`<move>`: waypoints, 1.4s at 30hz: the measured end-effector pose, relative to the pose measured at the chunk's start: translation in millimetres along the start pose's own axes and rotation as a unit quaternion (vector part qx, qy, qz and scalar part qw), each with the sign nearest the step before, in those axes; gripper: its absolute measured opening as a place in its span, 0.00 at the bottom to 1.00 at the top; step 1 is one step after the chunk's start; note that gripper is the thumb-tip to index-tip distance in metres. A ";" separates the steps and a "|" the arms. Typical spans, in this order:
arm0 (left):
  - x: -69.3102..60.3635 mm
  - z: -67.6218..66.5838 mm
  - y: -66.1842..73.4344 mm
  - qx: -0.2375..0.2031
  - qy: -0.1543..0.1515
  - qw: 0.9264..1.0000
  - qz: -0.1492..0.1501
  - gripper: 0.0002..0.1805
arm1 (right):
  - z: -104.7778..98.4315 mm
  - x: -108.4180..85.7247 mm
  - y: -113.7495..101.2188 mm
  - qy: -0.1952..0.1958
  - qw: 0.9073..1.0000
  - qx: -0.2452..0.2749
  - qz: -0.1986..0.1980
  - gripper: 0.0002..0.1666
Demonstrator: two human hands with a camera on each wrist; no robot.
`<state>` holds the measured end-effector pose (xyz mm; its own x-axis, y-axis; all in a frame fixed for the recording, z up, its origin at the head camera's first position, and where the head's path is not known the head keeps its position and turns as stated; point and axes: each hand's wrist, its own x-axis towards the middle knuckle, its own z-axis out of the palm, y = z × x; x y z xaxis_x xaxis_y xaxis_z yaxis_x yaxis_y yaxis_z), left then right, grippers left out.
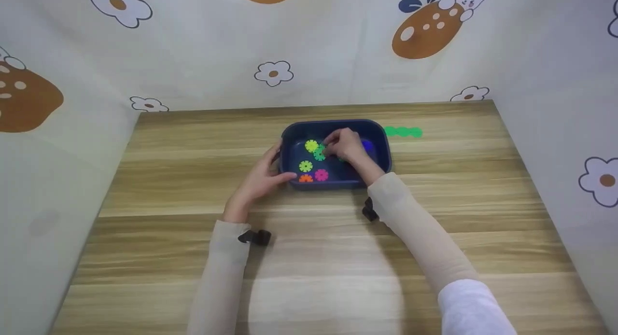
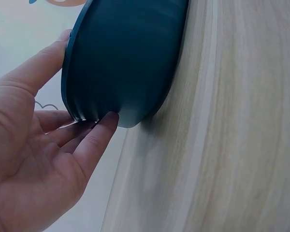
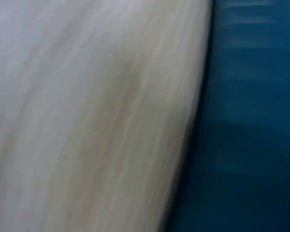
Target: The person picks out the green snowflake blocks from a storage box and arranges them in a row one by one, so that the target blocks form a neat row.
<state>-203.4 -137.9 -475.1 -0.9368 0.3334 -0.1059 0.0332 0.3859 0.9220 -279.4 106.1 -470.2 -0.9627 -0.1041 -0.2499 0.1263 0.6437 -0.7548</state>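
Observation:
A dark blue tray (image 1: 333, 185) with raised walls stands on the table. My left hand (image 1: 259, 178) holds its near left corner, the thumb at the rim and the other fingers against the outer wall. In the left wrist view, fingertips of the left hand (image 2: 43, 140) touch the tray's side (image 2: 125, 58). Inside the tray, my right hand (image 1: 346, 146) has bent fingers at a green notched disc (image 1: 319, 153) and seems to pinch it; the fingers partly hide the contact. The right wrist view is blurred and shows the tray wall (image 3: 251, 106), not the hand.
Other notched discs lie in the tray: yellow (image 1: 311, 146), lime (image 1: 305, 166), pink (image 1: 321, 175), orange (image 1: 305, 178) and blue (image 1: 368, 146). A row of joined green discs (image 1: 403, 132) lies on the wooden table (image 1: 193, 156) right of the tray. Patterned cloth (image 1: 323, 45) hangs behind.

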 end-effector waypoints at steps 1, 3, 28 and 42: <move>-0.1 -0.2 0.0 0.002 0.000 1.000 -0.002 0.52 | 0.9 0.0 -0.5 0.002 1.000 -0.009 -0.005 0.14; -0.4 -0.6 -0.1 0.003 -0.001 1.000 -0.002 0.52 | 3.1 0.1 -1.3 0.005 1.000 -0.025 -0.014 0.14; 1.4 0.5 -0.4 -0.003 0.001 1.000 0.004 0.52 | -0.5 1.9 1.2 -0.022 0.999 0.044 -0.022 0.04; 0.4 0.7 2.1 -0.010 -0.003 1.000 0.001 0.52 | -2.6 1.5 -1.8 -0.037 0.985 0.165 0.016 0.07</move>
<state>-203.5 -136.4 -473.5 -0.9345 0.3397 -0.1065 0.0282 0.3687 0.9291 -281.7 106.7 -467.7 -0.9386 -0.1505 -0.3104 0.2385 0.3671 -0.8991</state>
